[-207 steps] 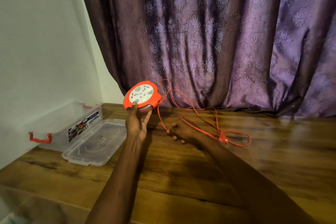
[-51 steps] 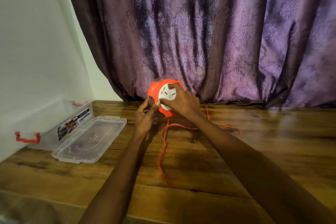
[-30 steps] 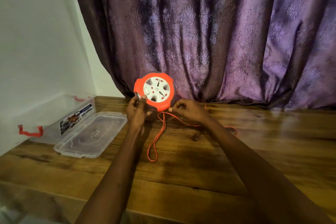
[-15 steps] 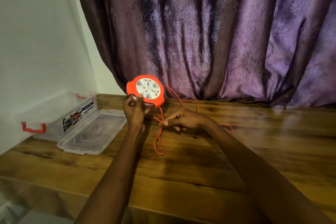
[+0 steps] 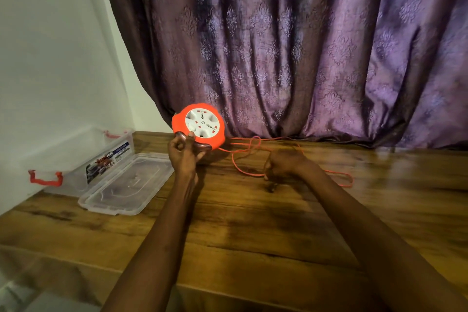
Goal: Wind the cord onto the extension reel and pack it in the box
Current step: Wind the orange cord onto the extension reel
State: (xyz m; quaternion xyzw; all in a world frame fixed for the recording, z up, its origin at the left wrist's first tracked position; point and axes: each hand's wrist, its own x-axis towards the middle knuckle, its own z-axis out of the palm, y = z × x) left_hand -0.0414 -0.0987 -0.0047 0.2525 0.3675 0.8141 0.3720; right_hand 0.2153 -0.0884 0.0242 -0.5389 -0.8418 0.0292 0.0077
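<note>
Nearby, lid (image 5: 126,185) beside box (image 5: 76,159), curtain (image 5: 291,58) behind.

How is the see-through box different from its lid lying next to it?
The box is deep with tall walls; the lid is flat and shallow. The box has red handles and a printed label; the lid shows neither. The box sits against the wall, the lid nearer the hands. Both are clear plastic on the table.

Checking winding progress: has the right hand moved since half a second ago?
Yes. The right hand has drawn the cord rightward, away from the reel.
</note>
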